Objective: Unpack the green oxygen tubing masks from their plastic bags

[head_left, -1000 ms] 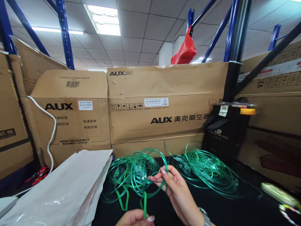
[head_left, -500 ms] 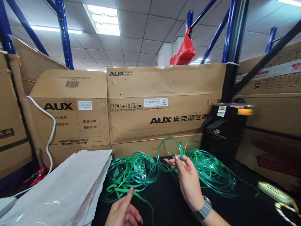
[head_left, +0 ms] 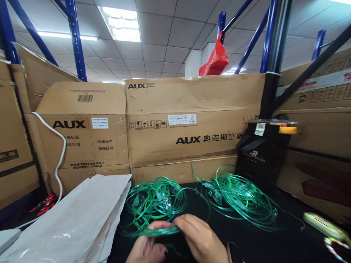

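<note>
My left hand (head_left: 148, 246) and my right hand (head_left: 201, 241) meet low in the middle of the head view. Both pinch a flattened coil of green tubing (head_left: 157, 231) held level between them. Just behind it lies a tangled pile of green tubing (head_left: 156, 199) with clear mask parts on the black table (head_left: 274, 244). A second green tubing pile (head_left: 238, 197) lies to the right, apart from my hands.
A white plastic bag (head_left: 79, 219) lies at the left. AUX cardboard boxes (head_left: 186, 124) wall the back. A black bag (head_left: 263, 153) stands at the right by a blue rack post (head_left: 75, 40). A pale yellow-green object (head_left: 323, 224) lies at the far right.
My right hand came down from the raised loop near the right pile. Both hands now close together on the tubing, gathered into a flat coil near the table's front.
</note>
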{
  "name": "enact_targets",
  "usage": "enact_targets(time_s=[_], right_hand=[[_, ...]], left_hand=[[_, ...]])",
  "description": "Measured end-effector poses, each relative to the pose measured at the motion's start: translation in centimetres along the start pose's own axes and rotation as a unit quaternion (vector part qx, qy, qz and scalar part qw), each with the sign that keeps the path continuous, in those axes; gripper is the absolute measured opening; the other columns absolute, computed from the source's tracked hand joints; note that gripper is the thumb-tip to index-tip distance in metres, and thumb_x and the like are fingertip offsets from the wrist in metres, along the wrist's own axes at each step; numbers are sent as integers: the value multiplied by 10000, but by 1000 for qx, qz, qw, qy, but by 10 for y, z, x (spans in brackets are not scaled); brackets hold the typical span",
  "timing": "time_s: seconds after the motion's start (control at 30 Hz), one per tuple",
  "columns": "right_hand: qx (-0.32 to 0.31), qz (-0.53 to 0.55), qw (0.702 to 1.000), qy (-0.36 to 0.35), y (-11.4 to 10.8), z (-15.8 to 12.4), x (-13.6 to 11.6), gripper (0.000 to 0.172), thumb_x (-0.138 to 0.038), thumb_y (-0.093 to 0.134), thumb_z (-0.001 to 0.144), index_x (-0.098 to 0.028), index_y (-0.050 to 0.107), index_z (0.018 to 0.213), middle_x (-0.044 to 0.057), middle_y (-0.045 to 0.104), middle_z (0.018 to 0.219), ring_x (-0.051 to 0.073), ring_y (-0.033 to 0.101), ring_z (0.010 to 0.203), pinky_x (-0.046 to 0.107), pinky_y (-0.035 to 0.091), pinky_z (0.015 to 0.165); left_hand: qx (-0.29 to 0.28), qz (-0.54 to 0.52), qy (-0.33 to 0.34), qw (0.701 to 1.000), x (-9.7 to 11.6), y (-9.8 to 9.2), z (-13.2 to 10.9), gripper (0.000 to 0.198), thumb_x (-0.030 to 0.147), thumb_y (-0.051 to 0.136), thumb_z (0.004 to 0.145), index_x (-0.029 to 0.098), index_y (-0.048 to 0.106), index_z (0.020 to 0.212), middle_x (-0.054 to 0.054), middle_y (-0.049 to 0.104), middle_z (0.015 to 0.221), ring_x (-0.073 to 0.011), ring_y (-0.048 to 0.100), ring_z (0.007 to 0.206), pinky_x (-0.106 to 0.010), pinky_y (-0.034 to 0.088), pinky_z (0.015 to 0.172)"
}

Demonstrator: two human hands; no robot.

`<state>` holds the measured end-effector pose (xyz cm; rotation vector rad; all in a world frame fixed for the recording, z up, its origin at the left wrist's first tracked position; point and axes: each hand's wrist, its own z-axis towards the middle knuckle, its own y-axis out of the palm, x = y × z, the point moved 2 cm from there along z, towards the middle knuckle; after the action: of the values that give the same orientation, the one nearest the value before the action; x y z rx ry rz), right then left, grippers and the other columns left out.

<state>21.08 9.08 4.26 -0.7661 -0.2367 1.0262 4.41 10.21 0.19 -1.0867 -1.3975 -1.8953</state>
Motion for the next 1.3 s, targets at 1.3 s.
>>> enact_targets(time_s=[1.3], right_hand=[[91, 480, 759, 430, -14, 4, 86, 370, -375, 607, 763, -136, 581, 1045, 99, 680, 939, 168, 605, 929, 298, 443, 825]], left_hand=[[114, 68, -103, 986, 2, -18, 8, 482, 573, 691, 552, 152, 578, 758, 130, 327, 307, 14, 150, 275, -118, 120, 302]])
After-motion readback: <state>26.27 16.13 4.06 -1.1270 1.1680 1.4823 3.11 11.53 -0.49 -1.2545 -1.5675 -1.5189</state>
